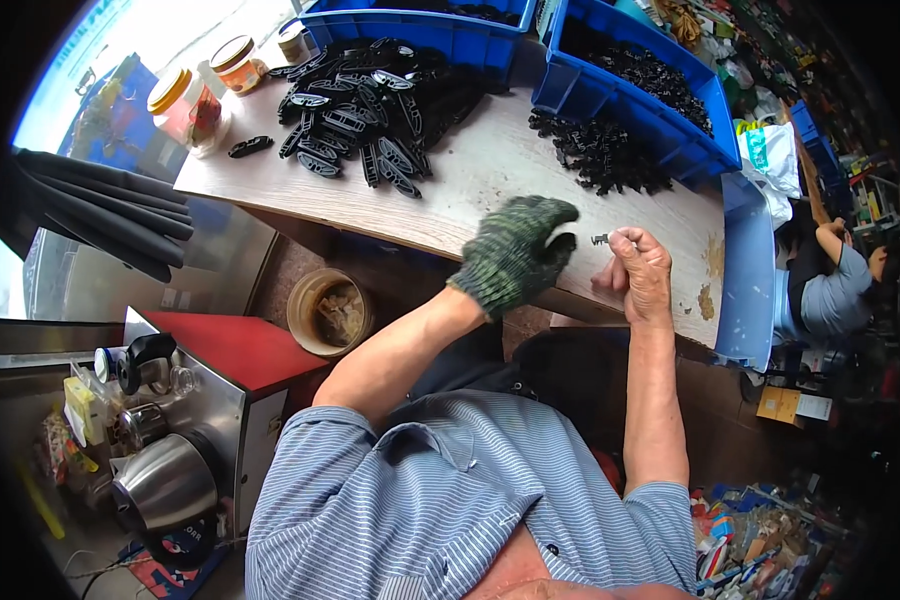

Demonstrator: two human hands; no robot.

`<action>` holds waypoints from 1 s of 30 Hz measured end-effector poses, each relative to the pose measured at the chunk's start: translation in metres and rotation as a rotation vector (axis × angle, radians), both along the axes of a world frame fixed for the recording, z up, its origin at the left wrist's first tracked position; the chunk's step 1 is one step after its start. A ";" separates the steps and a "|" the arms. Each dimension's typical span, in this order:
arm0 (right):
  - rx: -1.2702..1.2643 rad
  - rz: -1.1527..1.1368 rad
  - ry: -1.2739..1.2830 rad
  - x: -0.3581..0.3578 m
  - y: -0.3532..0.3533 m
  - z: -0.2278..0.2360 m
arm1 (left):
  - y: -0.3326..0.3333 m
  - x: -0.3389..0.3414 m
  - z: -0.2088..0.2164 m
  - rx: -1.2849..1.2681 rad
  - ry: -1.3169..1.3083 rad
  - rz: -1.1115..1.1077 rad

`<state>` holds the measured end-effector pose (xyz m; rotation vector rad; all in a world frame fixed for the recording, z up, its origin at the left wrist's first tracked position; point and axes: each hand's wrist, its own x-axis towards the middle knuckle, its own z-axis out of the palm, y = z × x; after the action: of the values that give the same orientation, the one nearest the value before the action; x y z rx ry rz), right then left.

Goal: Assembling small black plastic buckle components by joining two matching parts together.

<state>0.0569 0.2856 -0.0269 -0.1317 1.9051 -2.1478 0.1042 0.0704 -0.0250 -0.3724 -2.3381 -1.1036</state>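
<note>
My left hand, in a dark green knitted glove, hovers over the front edge of the wooden table. Its thumb and fingers curve apart, with nothing visible between them. To its right, my bare right hand pinches a small dark toothed clip between thumb and forefinger. The clip points toward the glove and does not touch it. Beyond the right hand lies a heap of small black clips. At the far left of the table is a pile of long oval black plastic pieces.
Blue bins line the table's back. Jars stand at its left end. Below the table sits a bucket; left of me are a red-topped cabinet and a steel kettle. Another person is at the far right.
</note>
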 end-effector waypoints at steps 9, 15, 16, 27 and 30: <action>-0.059 -0.042 0.051 -0.001 -0.003 -0.001 | -0.109 0.043 -0.012 -0.434 0.056 0.318; -0.045 -0.082 0.067 0.002 -0.006 0.000 | -0.091 0.039 -0.022 -0.369 0.107 0.113; -0.056 -0.084 0.067 0.003 -0.007 0.001 | -0.088 0.037 -0.022 -0.357 0.110 0.099; -0.051 -0.119 0.051 0.003 -0.005 -0.001 | -0.081 0.021 -0.007 -0.403 0.016 0.532; -0.076 -0.122 0.050 0.003 -0.008 -0.001 | -0.080 0.019 -0.001 -0.455 -0.136 0.549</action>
<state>0.0599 0.2778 -0.0275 -0.0857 1.9050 -2.3186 0.1230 -0.0097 -0.0258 0.1950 -2.5725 -0.3451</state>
